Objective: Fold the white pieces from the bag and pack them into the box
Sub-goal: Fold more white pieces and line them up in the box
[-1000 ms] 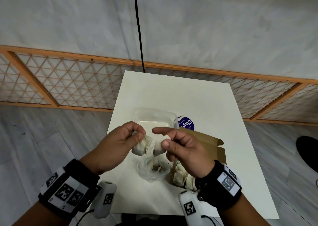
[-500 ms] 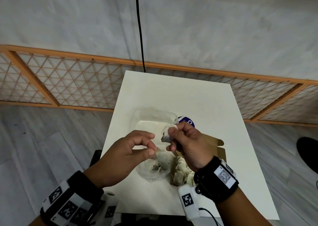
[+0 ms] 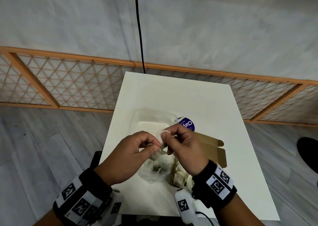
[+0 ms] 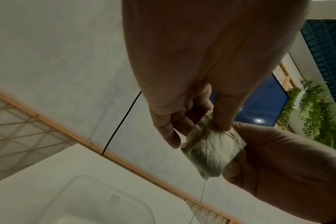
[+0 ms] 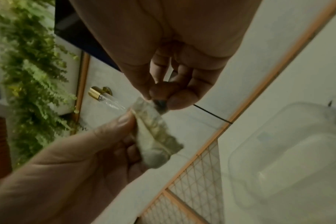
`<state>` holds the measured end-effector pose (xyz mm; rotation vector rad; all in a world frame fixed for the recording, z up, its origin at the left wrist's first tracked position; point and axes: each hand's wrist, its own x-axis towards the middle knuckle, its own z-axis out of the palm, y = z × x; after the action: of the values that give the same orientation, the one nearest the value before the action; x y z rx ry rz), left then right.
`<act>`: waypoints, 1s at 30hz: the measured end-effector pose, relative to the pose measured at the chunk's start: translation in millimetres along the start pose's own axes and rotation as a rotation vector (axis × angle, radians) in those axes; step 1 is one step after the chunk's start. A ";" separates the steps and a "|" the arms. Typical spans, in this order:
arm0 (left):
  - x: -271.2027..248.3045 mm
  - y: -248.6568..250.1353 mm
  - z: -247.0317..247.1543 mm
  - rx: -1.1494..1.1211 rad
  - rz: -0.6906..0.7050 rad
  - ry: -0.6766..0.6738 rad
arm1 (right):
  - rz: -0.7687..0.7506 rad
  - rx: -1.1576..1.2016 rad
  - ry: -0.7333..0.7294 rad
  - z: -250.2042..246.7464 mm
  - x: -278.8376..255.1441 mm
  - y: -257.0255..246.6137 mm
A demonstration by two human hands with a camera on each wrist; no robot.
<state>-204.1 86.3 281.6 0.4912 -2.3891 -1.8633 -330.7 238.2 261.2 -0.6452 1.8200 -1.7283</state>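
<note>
I hold one small crumpled white piece (image 3: 162, 133) in the air between both hands, above a clear plastic bag (image 3: 154, 172) that lies on the table. My left hand (image 3: 155, 146) pinches it between thumb and fingers from the left; the left wrist view shows the piece (image 4: 211, 153) hanging under that pinch (image 4: 197, 131) with a thin thread trailing down. My right hand (image 3: 165, 134) pinches its upper corner (image 5: 159, 101). The brown cardboard box (image 3: 211, 150) lies open at my right wrist, with several white pieces (image 3: 180, 176) in its near end.
A clear plastic container (image 3: 153, 117) stands behind the hands on the white table (image 3: 172, 91), with a round purple label (image 3: 187, 124) beside it. A black cable (image 3: 139, 36) hangs down the wall to the table's far edge. A wooden lattice rail runs along the wall.
The right hand lifted the piece up and away from the bag. The left hand, briefly apart from it, has closed back in and now pinches it too.
</note>
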 end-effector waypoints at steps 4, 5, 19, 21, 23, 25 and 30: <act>-2.9 4.8 -9.1 0.046 -0.006 0.001 | -0.039 -0.160 0.003 -5.6 2.1 2.9; -2.4 6.0 -12.5 0.034 0.003 0.001 | -0.057 -0.215 -0.010 -7.3 1.7 4.3; -0.4 -0.1 -6.1 -0.099 -0.007 -0.028 | 0.100 0.562 -0.254 -10.4 2.7 -23.0; -4.4 -1.4 -1.6 -0.067 0.002 -0.067 | 0.121 0.574 -0.148 -10.0 8.4 -21.8; -9.2 -4.8 -0.1 -0.018 0.017 -0.089 | 0.103 0.437 -0.023 -11.5 13.1 -19.6; -14.2 -5.5 -0.8 0.054 0.023 -0.069 | 0.070 0.254 0.071 -14.4 15.2 -14.5; -9.2 0.4 -0.1 0.046 0.101 0.067 | 0.023 0.043 0.049 -7.7 9.2 -8.1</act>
<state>-195.4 89.0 283.2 0.4210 -2.3718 -1.7264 -342.9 237.2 269.0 -0.5671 1.8106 -1.7781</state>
